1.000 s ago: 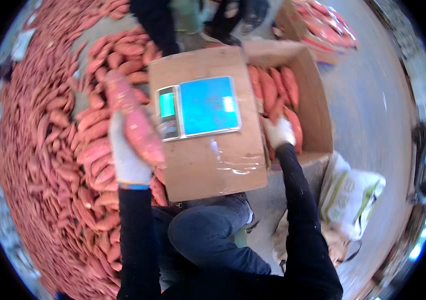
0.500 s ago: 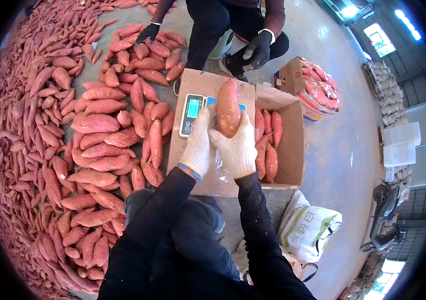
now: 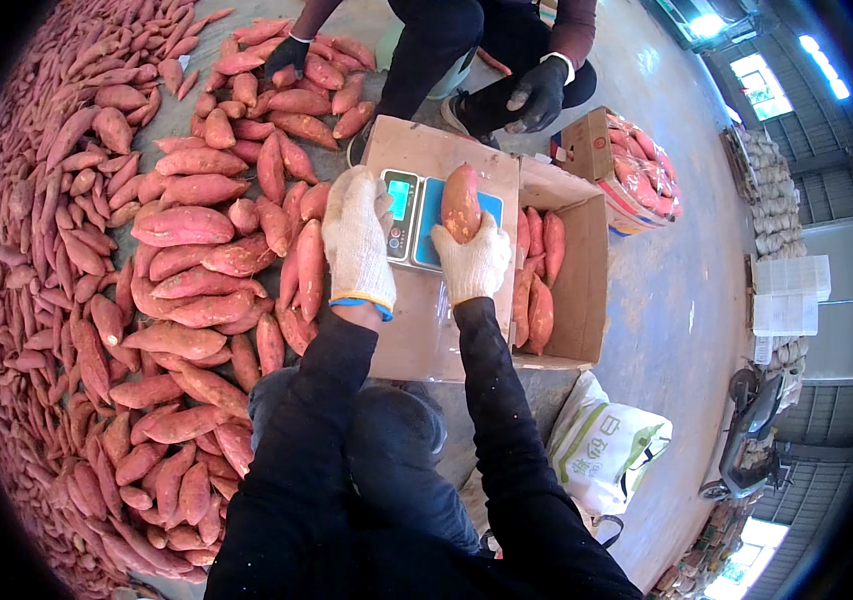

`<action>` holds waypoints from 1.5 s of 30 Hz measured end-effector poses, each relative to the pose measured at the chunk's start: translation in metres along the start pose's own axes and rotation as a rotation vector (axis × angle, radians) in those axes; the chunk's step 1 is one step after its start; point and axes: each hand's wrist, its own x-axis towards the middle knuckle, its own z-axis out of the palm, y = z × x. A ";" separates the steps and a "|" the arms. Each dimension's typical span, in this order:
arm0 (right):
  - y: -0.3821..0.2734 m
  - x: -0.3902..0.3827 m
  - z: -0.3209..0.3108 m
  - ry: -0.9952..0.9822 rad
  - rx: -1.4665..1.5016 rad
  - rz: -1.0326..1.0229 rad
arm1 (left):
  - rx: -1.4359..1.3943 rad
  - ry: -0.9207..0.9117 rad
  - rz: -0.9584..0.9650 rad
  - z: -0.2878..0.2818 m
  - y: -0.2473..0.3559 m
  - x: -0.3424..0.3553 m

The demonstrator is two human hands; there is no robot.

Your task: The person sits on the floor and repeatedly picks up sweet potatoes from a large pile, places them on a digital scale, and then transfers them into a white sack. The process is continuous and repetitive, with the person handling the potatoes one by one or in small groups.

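Note:
A reddish sweet potato (image 3: pixel 462 200) stands out from my gloved right hand (image 3: pixel 473 262), whose fingers wrap its lower end. It is over the blue platform of a digital scale (image 3: pixel 428 228); whether it touches the platform I cannot tell. My left hand (image 3: pixel 359 232), in a white knitted glove, holds nothing and rests by the scale's lit display (image 3: pixel 400 199), fingers stretched out. Beneath the scale is a flat cardboard surface (image 3: pixel 427 330). Directly to its right, an open cardboard box (image 3: pixel 577 300) contains several sweet potatoes (image 3: pixel 540 315).
A large heap of sweet potatoes (image 3: pixel 187 260) covers the left side. Across from me crouches a person, one dark-gloved hand (image 3: pixel 541 95) over a knee. A filled box (image 3: pixel 637 170) stands at the far right, and a white bag (image 3: pixel 607 450) lies near my right arm.
My left hand has let go of the sweet potato and moved left, off the scale. My right hand has brought the sweet potato lower over the platform.

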 end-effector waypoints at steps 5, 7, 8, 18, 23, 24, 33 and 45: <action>0.005 -0.001 0.009 0.038 -0.063 0.025 | -0.053 0.031 0.020 -0.006 0.006 0.009; 0.000 -0.001 0.001 0.003 -0.100 0.030 | -0.059 0.031 0.034 -0.008 0.011 0.011; -0.001 -0.002 0.000 0.011 -0.103 0.021 | -0.062 0.039 0.025 -0.009 0.013 0.011; 0.000 0.001 -0.016 0.018 -0.099 0.011 | -0.054 0.043 0.015 -0.013 0.019 0.015; 0.009 0.013 -0.022 0.030 0.003 -0.007 | -0.043 0.040 0.022 -0.017 0.017 0.017; 0.013 0.016 -0.022 0.048 0.030 -0.022 | -0.043 0.036 0.019 -0.016 0.016 0.016; 0.018 0.019 -0.029 0.121 0.050 -0.054 | -0.008 0.041 0.015 -0.012 0.014 0.017; 0.004 0.015 -0.012 0.137 -0.043 -0.058 | 0.001 0.022 0.052 -0.012 0.008 0.019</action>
